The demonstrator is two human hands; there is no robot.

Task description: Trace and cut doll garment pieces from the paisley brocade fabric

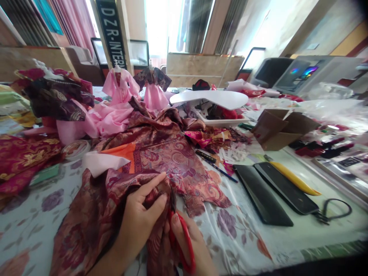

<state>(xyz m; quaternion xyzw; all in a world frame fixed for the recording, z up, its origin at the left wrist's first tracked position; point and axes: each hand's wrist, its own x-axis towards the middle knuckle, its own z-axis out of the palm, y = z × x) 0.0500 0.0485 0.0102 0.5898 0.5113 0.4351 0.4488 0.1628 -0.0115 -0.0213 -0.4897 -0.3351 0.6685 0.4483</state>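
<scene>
A wide piece of reddish-brown paisley brocade fabric [178, 149] lies rumpled before me and hangs toward the near table edge. My left hand [136, 214] grips a fold of it between thumb and fingers, with the index finger stretched along the cloth. Through the loops of red-handled scissors [189, 245] go the fingers of my right hand [199, 241]. Their dark blades point away from me, against the fabric just right of my left thumb; the blade tips are partly hidden. An orange cloth piece [123, 151] and a white piece [103, 163] rest on the brocade.
Small pink dresses [120, 86] on stands and a dark dress [54, 94] stand behind. At right lie black cases [263, 195], a yellow item [293, 178], a pencil [221, 170] and an opened cardboard box [283, 128]. A white tray [221, 122] holds scraps.
</scene>
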